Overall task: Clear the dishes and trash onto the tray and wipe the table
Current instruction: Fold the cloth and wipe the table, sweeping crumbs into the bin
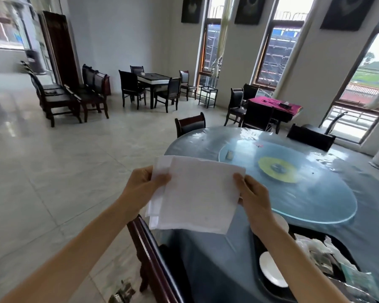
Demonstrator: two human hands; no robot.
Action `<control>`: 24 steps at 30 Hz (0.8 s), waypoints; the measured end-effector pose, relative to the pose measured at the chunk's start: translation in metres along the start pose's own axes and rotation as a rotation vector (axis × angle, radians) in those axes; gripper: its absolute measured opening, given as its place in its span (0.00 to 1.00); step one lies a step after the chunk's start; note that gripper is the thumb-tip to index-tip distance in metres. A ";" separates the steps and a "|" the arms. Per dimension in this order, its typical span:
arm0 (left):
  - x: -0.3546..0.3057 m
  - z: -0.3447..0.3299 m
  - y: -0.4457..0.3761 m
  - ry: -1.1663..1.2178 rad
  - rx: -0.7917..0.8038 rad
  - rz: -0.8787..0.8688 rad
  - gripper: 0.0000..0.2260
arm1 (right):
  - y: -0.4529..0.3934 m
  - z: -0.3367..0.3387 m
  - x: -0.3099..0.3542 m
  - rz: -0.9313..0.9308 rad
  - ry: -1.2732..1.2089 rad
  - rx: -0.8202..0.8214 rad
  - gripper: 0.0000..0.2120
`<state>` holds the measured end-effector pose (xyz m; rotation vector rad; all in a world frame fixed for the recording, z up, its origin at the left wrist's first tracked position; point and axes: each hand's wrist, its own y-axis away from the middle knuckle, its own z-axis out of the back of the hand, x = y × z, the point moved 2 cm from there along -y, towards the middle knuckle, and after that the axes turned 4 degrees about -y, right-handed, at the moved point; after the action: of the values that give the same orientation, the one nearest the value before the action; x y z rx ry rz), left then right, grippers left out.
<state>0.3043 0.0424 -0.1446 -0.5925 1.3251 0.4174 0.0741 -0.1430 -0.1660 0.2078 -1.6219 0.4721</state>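
We take this for a restaurant dining hall; a large round table (239, 248) under a blue cloth carries a glass turntable (315, 200), the kind used for shared dishes; a dark tray (258, 254) at its edge holds a white plate (271, 273) and crumpled trash (319, 254); further off we see a square table (153, 78) ringed by dark wooden chairs (129, 87), a table under a magenta cloth (276, 106), a pale tiled floor (64, 160), and tall windows (271, 60) with dark pictures (247, 9) hung between them.
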 end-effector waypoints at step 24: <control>0.126 0.180 -0.208 -0.049 0.080 0.137 0.03 | -0.126 -0.230 -0.131 -0.187 -0.014 -0.093 0.08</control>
<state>0.5940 -0.0151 -0.2101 -0.4240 1.3337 0.4853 0.3485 -0.1776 -0.2619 0.2901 -1.6166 0.2521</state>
